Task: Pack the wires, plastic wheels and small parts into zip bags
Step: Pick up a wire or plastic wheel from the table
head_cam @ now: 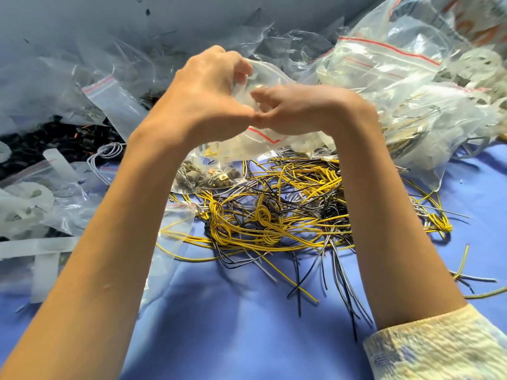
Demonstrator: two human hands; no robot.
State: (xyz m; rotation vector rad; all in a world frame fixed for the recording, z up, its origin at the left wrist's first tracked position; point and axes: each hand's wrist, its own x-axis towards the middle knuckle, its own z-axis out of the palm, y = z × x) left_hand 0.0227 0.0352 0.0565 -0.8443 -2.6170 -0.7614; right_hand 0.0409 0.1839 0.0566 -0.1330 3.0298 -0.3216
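My left hand (pixel 204 90) and my right hand (pixel 299 108) are raised side by side above the table, both with fingers curled on a clear zip bag (pixel 263 135) with a red seal line. The bag hangs between and below the hands; pale plastic shows inside it, but what it is I cannot tell. Under the hands lies a tangle of yellow and black wires (pixel 274 215) on the blue table (pixel 247 325). A small bag of metal parts (pixel 203 176) lies at the pile's far left edge.
Heaps of filled zip bags (pixel 397 78) with white plastic wheels rise at the right and back. More bags and white plastic strips (pixel 41 248) lie at the left, beside dark small parts (pixel 55 144). A grey wall stands behind.
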